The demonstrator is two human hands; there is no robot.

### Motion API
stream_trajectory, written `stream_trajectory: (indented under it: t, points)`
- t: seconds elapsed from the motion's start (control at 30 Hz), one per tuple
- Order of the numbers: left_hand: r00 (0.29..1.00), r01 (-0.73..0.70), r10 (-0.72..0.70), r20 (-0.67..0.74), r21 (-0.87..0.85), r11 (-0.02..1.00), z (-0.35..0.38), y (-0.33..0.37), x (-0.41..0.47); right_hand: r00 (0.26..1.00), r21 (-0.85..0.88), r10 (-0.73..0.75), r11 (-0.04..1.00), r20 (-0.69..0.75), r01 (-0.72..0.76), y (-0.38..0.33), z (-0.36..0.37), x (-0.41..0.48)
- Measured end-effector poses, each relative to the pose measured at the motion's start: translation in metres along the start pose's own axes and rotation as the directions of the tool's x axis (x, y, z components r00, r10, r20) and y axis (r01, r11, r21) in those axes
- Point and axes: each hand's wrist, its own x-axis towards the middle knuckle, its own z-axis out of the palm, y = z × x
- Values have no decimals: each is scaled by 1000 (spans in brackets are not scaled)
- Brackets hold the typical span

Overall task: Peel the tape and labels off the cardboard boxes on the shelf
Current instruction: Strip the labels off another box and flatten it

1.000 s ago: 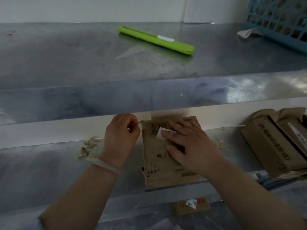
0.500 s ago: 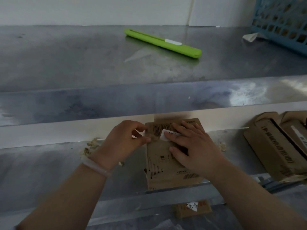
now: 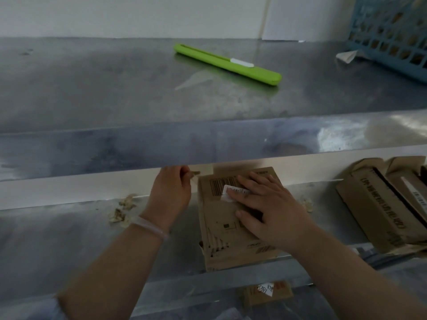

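Cardboard box lies flat on the metal shelf under my right hand, fingers spread flat, touching the white label. My left hand pinches a peeled scrap just beside the box.

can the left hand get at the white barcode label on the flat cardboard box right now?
Probably not yet. The left hand is pinching a torn scrap beside the flat brown cardboard box, and the right hand partly covers the white barcode label.
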Motion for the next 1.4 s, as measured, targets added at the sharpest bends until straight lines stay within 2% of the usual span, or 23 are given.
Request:
stream_trajectory:
  t: [0.17, 0.27, 0.3, 0.33, 0.4, 0.47, 0.53, 0.6, 0.77, 0.93, 1.1, 1.4]
  points:
    - [975, -222, 223, -5, 99, 970, -3, -9, 2, 1000, 10, -6, 1000, -22, 7, 1, 2, 0]
    - [930, -366, 367, -12, 45, 929, -11, -16, -4, 1000, 8, -13, 1000, -27, 13, 1, 3, 1]
    - [931, -365, 365, 7, -4, 931, -14, -17, -6, 999, 12, -15, 1000, -31, 15, 1, 3, 1]
    - [951, -305, 307, 37, -54, 951, -18, -15, -6, 999, 15, -16, 1000, -30, 17, 1, 3, 1]
    - [988, -93, 109, 112, -143, 985, -19, -14, -6, 1000, 17, -17, 1000, -26, 17, 0, 2, 2]
    - [968, 167, -96, 232, -312, 935, -16, -13, -3, 999, 22, -16, 1000, -36, 17, 0, 2, 2]
    - [929, 298, -174, 326, -385, 873, -13, -11, -1, 999, 23, -19, 1000, -33, 20, 1, 2, 2]
    - [923, 314, -191, 334, -363, 877, -13, -9, -1, 999, 21, -22, 1000, -28, 22, 2, 3, 2]
    - [901, 432, -334, 277, -499, 751, -6, 0, -2, 999, 19, -26, 999, -44, 27, 3, 4, 2]
    - [900, 435, -368, 233, -435, 788, -1, 4, 4, 998, 23, -28, 999, -50, 29, 4, 5, 1]
    - [924, 382, -339, 177, -390, 838, -2, 10, 2, 999, 13, -21, 1000, -39, 22, 2, 4, 3]
    - [861, 508, -441, 252, -450, 735, 13, 0, 7, 999, 19, -22, 1000, -27, 23, 2, 3, 3]
